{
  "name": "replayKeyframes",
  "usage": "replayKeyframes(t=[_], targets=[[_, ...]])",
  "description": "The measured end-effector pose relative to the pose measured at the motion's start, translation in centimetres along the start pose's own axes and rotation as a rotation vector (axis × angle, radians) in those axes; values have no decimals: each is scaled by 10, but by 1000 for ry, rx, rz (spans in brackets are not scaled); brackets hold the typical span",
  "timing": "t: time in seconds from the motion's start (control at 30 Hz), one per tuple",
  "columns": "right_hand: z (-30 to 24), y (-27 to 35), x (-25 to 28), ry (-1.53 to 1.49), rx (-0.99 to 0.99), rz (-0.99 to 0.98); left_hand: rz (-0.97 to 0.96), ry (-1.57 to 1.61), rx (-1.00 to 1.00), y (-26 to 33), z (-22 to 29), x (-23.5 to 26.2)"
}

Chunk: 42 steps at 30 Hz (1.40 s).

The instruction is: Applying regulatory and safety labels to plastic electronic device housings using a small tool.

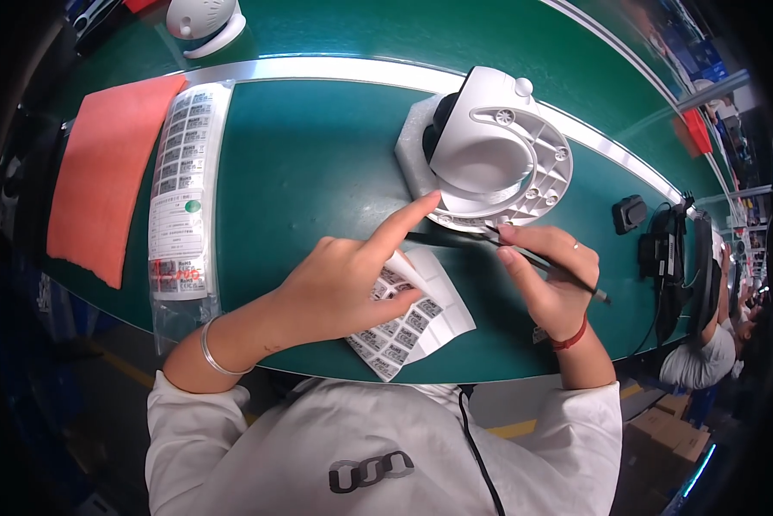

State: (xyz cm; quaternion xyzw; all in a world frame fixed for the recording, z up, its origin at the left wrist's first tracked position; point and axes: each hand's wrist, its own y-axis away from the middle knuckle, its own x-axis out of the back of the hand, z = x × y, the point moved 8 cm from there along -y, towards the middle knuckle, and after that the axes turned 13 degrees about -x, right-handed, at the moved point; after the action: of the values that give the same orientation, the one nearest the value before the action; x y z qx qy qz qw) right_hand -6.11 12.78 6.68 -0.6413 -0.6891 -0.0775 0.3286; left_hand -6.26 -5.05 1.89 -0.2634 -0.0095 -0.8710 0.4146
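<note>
**Close work on the round white plastic housing (489, 159)**

Step looks like spotting a point: your left hand (335, 279) extends its index finger to the near rim; grip on the white sheet of grey labels (416, 322) unclear. Your right hand (554, 288) pinches a slim dark tool (543, 261), tip at rim. Next likely calls for steadiness. Housing: right of centre, ribbed, screw-holed base showing.

A white ring-based device (489, 163) lies near the tabletop's (309, 155) far edge, slim dark tool (598, 294) at its rim, curled label sheet (418, 321) by the near edge.

Label sheet (419, 322) on table (309, 163), before the housing (488, 153)
</note>
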Motion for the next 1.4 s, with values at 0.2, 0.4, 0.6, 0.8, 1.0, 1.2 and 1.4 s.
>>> replayKeyframes(t=[0.2,0.4,0.6,0.8,1.0,1.2,1.4], targets=[[-14,10,2,179,144,112,-21,-25,-53,-5,14,-3],[-36,17,-13,241,273,131,-26,-55,-139,-4,16,-9],[-34,-3,56,-111,1,144,-46,-30,42,0,2,-3],[-25,-80,72,9,-235,-54,-79,85,28,-1,-20,-9],[-14,-104,22,338,-277,-706,-72,-7,-4,-3,-23,-10],[-16,-135,36,97,-379,-633,-46,4,-40,0,-16,-5],[31,-187,53,982,23,87,-65,16,-74,0,-10,-5]])
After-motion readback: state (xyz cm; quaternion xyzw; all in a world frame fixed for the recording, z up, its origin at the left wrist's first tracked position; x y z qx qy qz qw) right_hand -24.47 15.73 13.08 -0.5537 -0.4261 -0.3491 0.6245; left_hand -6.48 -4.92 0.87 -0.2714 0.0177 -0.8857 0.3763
